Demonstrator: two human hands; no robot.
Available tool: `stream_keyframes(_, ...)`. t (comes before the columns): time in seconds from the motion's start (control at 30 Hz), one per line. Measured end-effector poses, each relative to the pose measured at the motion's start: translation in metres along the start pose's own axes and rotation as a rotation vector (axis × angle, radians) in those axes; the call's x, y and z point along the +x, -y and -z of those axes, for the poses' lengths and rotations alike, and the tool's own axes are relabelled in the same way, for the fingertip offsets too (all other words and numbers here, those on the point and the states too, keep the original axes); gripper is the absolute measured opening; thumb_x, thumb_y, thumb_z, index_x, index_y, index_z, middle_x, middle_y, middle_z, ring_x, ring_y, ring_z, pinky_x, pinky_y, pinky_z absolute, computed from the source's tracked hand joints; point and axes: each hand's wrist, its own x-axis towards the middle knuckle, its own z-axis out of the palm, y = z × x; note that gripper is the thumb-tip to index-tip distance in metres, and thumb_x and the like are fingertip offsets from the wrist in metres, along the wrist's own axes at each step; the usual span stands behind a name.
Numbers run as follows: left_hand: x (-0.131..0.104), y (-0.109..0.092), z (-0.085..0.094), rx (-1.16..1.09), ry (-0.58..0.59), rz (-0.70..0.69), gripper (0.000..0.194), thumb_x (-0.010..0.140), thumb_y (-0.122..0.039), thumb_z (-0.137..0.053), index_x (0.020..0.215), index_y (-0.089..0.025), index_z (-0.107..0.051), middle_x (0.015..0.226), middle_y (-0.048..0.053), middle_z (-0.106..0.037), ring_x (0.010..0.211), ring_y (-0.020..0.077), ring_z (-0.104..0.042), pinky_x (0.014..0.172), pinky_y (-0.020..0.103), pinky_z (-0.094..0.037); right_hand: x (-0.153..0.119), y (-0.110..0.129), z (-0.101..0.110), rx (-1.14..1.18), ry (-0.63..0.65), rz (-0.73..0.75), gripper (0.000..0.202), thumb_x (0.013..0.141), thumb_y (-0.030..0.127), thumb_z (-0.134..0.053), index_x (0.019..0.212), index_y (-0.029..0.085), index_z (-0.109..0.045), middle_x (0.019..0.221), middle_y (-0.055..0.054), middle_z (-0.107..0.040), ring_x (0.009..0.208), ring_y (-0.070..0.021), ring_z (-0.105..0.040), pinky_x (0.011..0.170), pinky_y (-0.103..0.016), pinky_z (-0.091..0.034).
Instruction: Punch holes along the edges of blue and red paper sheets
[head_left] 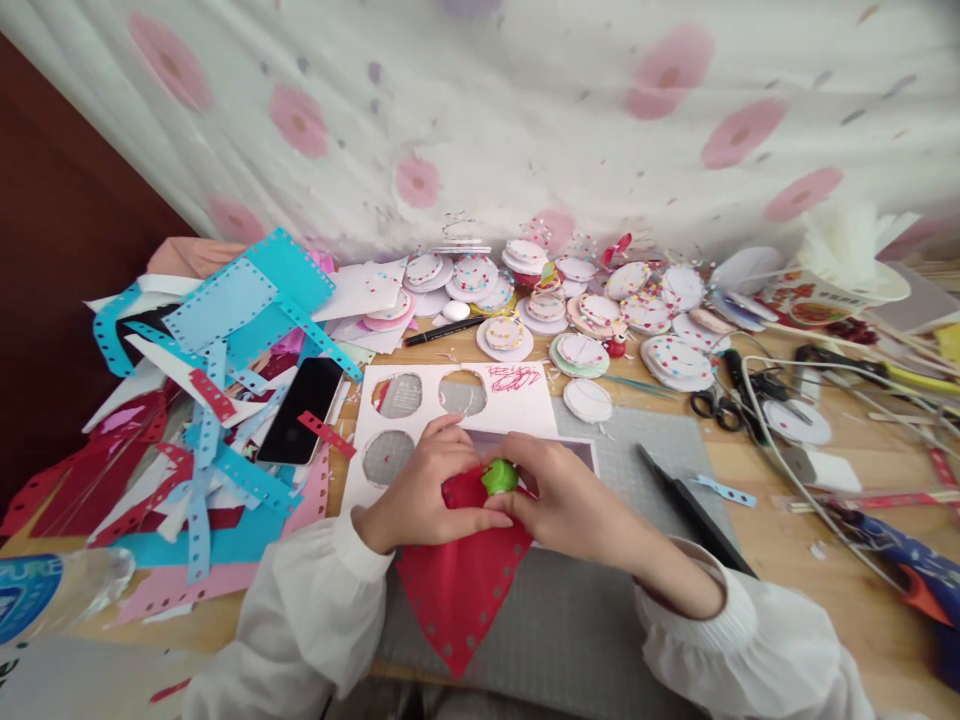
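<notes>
My left hand is closed on a piece of red paper that has a row of punched holes along its edges. One corner of the paper hangs toward me. My right hand grips a small green craft punch at the paper's upper edge, and the left fingertips reach close to it. Whether the paper sits inside the punch's slot is hidden by the fingers. Under and behind both hands are a shallow pale box and a white sheet with round cut-outs.
Punched blue, red and white paper scraps and a phone lie left. Several dotted paper discs line the back. A black utility knife rests on the grey cutting mat; scissors and cables lie right.
</notes>
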Motion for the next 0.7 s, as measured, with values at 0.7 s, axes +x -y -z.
stream_keyframes(0.7,0.002,0.001,0.000,0.003,0.018,0.012,0.016,0.084,-0.024,-0.063,0.069,-0.016,-0.063,0.067,-0.001,-0.057,0.080,0.0143,-0.055,0.111,0.041,-0.023,-0.006,0.000,0.033,-0.048,0.152,-0.025,0.021,0.078,0.029,-0.068,0.093,0.017,-0.060,0.078,0.000,-0.057,0.066,-0.0132,-0.048,0.059,-0.024,-0.035)
